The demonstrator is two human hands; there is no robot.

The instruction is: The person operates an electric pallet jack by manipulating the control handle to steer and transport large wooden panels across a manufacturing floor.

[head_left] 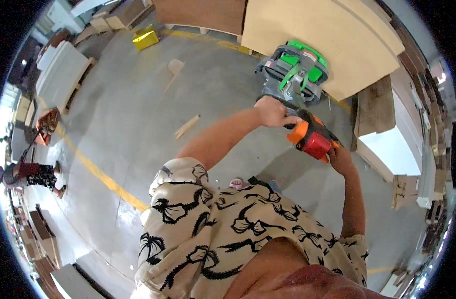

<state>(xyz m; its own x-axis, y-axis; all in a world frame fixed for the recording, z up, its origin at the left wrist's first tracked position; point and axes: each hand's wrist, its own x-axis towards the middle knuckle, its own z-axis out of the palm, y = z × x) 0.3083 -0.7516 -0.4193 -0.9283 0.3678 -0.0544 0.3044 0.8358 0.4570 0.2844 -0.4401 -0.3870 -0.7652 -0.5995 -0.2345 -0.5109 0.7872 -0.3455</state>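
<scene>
In front of me stands a green and grey machine (288, 70) that looks like an electric pallet truck, close against a tall stack of tan boards (317, 35). Its control handle (313, 142), orange, red and black, slants back toward me. My left hand (272, 110) is closed around the handle's far left part, the thumb by an orange piece. On the near right end of the handle, my right hand (340, 158) is wrapped, its fingers partly hidden behind it. Whether the truck's forks are under the stack cannot be seen.
A yellow bin (145, 37) stands on the floor at far left, and a wood strip (187, 126) lies nearer. Another person (28, 174) is at the left beside an orange pallet jack (47, 125). White-sided board stacks (393, 149) stand at right. A yellow line (98, 172) crosses the floor.
</scene>
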